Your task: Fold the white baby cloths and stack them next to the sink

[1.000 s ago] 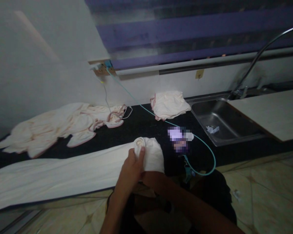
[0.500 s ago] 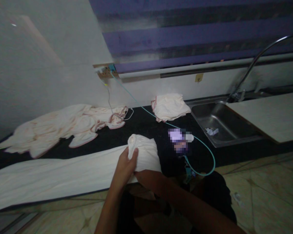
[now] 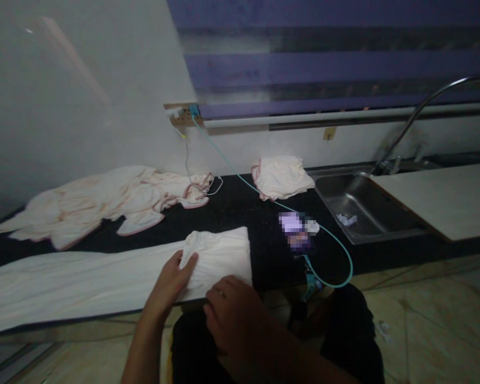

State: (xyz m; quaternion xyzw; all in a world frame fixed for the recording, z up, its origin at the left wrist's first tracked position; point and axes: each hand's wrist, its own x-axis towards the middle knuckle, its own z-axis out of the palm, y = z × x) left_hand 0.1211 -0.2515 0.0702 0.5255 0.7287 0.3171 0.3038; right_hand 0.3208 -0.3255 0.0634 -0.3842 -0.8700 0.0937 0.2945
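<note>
Cream cloth strip (image 3: 84,282) lies along the front edge of the black countertop (image 3: 232,205), its right end rolled or folded into a thick wad (image 3: 220,256). Left hand (image 3: 170,282) lies flat on the wad's left side, fingers spread and pressing, not clenched. Right hand (image 3: 234,314) sits at the wad's near edge, fingers curled; can't tell if it's pinching fabric or just resting on it.

Progress, judged from the layout: only the right end is gathered, and the long run out to the left is flat and unrolled, so most of this strip is left to do. One cream piece, folded (image 3: 282,177), sits at the back near the sink (image 3: 364,208). Crumpled pile of pink-trimmed cloths (image 3: 104,202) at back left looks untouched.

Other stuff: teal cable (image 3: 328,250) runs from the wall socket (image 3: 182,113) across the counter and loops off the front edge, passing a blurred-out object (image 3: 296,232) just right of the wad. Faucet (image 3: 420,117) arcs over the sink. Light board (image 3: 444,197) covers the counter right of it.
</note>
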